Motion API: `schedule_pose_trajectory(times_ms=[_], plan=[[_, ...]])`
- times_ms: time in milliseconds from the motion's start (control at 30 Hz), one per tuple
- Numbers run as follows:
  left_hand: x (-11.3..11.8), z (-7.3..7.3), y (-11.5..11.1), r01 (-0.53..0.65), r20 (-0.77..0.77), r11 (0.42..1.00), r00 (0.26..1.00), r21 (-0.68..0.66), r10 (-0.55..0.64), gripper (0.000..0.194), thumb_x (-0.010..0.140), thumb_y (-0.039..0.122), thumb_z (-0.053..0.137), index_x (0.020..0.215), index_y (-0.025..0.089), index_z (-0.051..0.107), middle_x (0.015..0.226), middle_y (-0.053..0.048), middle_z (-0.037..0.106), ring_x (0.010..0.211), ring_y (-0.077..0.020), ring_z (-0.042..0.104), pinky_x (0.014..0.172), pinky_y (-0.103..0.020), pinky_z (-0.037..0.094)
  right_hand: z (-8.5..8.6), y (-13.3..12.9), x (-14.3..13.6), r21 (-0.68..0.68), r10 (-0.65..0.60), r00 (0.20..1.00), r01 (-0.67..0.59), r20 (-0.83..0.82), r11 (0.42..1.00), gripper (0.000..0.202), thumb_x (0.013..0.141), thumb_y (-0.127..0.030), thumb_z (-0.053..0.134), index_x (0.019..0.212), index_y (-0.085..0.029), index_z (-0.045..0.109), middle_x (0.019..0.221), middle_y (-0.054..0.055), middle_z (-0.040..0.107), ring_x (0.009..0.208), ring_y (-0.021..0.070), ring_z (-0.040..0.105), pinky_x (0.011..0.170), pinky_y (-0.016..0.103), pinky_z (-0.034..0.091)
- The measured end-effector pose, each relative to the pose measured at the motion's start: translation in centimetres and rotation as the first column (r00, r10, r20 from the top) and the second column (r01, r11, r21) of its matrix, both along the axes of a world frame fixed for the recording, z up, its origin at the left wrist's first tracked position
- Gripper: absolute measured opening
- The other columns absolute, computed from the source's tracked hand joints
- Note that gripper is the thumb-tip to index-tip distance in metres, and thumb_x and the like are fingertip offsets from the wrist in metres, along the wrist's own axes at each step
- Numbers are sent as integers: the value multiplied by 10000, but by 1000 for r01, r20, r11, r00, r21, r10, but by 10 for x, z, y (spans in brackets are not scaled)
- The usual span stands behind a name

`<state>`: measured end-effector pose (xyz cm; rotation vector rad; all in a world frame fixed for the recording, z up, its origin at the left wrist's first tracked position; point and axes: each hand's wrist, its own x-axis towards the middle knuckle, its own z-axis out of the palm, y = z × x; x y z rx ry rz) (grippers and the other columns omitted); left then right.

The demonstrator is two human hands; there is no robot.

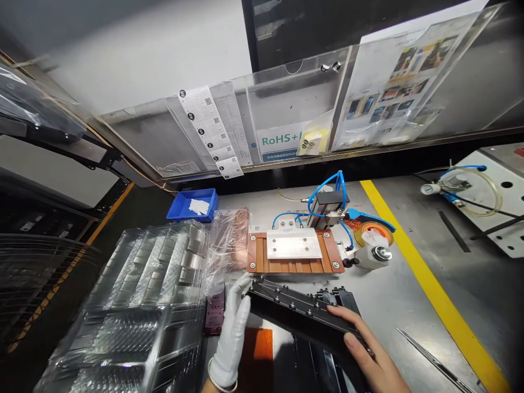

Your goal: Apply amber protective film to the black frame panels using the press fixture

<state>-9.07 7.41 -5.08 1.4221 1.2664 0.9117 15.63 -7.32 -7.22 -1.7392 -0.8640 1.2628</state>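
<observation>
A long black block-like part (286, 305), with several small round metal studs along its top, is held tilted above the bench. My left hand (233, 327), in a white glove, grips its far left end between thumb and fingers. On the right end, my bare right hand (364, 349) has its fingers on top and its thumb along the near side. Just beyond the part stands a brown fixture (257, 256) with a silver plate (295, 244) on it. More black parts (346, 300) lie beneath and behind the held one, partly hidden.
Clear plastic trays (151, 278) are stacked at left, with a blue bin (174, 206) behind. A pneumatic cylinder (327, 207) with blue hoses adjoins the fixture. Right of it are a pump bottle (372, 257) and tape roll (387, 232). Tweezers (434, 357) lie at the right.
</observation>
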Motion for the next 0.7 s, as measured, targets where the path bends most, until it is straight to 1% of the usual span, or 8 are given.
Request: schedule_pose_trajectory(times_ms=[67,167,200,267,367,433,600,700], plan=[[-6,16,3,151,-297,942,953,300,-58,301,911,302,567,1210,268,570,1183,-34,668,1109,-165,624,993,-322,495,-5,-5,-1,49,-24,993,18,114,999,451,921,-610,485,1284,-360,580,1458,24,435,1414,319,289,1178,517,235],[-6,37,7,553,-614,682,766,479,-190,261,866,281,640,1124,267,603,1049,-5,729,922,-155,697,792,-252,559,-11,-9,-1,58,-29,983,19,182,998,426,925,-585,496,1284,-370,578,1462,29,417,1417,325,278,1171,546,240],[-3,42,8,661,-701,623,671,418,-241,292,868,304,634,1154,259,592,1073,-12,735,893,-171,711,736,-258,573,-11,-10,-1,57,-31,981,20,191,998,415,930,-581,490,1280,-376,578,1456,28,421,1412,324,290,1169,557,238],[7,50,12,776,-850,604,433,182,-300,325,902,278,571,1226,250,562,1097,-22,736,844,-202,727,676,-292,592,-11,-10,-3,61,-37,979,25,202,998,397,936,-576,479,1272,-389,576,1455,22,421,1409,319,294,1166,570,238],[23,56,18,765,-925,611,55,-204,-377,330,890,89,454,1134,234,623,910,-24,749,748,-236,732,648,-335,602,-10,-10,-10,77,-49,974,32,223,997,374,935,-565,490,1255,-395,583,1450,17,425,1409,317,292,1157,561,272],[33,58,17,734,-913,596,-80,-325,-400,301,855,54,457,1023,201,657,813,-45,738,708,-269,730,620,-362,604,-10,-9,-16,89,-72,969,52,238,995,355,933,-556,501,1234,-394,596,1427,19,444,1396,320,314,1145,554,305],[57,49,-14,841,-901,503,46,-197,-430,232,899,193,487,1094,185,612,887,-77,738,720,-275,730,628,-390,621,-11,-3,-33,130,-105,966,76,237,989,326,940,-547,492,1200,-387,608,1350,25,498,1354,305,379,1134,536,332],[73,38,-40,929,-937,369,93,-41,-338,227,874,152,483,1053,165,621,860,-88,737,593,-264,707,465,-354,586,-8,4,-41,110,-67,974,44,217,993,332,948,-547,474,1210,-386,599,1352,29,491,1338,289,399,1131,522,340]])
